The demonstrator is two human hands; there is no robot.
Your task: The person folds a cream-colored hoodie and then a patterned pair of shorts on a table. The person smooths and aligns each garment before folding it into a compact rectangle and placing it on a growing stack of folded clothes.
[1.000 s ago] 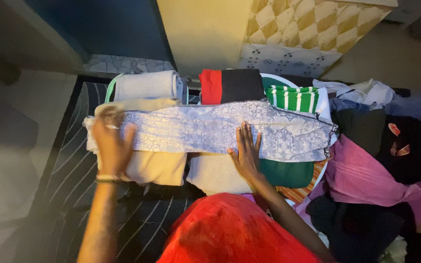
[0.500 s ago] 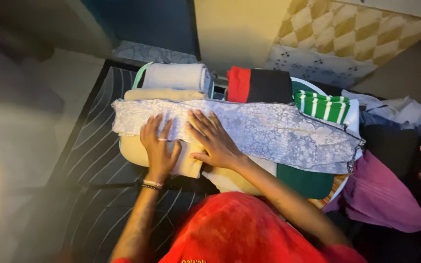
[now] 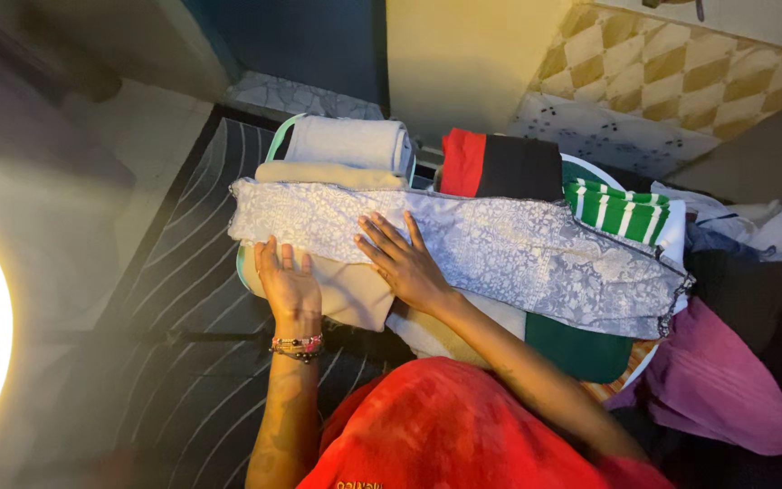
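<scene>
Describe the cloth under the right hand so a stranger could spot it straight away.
Start at the heap of folded clothes on the dark striped mat. Across its top lies a long pale grey cloth, stretched from the left edge to past the green and white striped piece, with the right hand flat on it. Unlike its plain neighbours, it has a fine white flower pattern and a dark trimmed edge.

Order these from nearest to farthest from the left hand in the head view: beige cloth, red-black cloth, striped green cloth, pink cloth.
From the left hand:
1. Beige cloth, under the hand.
2. Red-black cloth, up right.
3. Striped green cloth, farther right.
4. Pink cloth, far right.
</scene>
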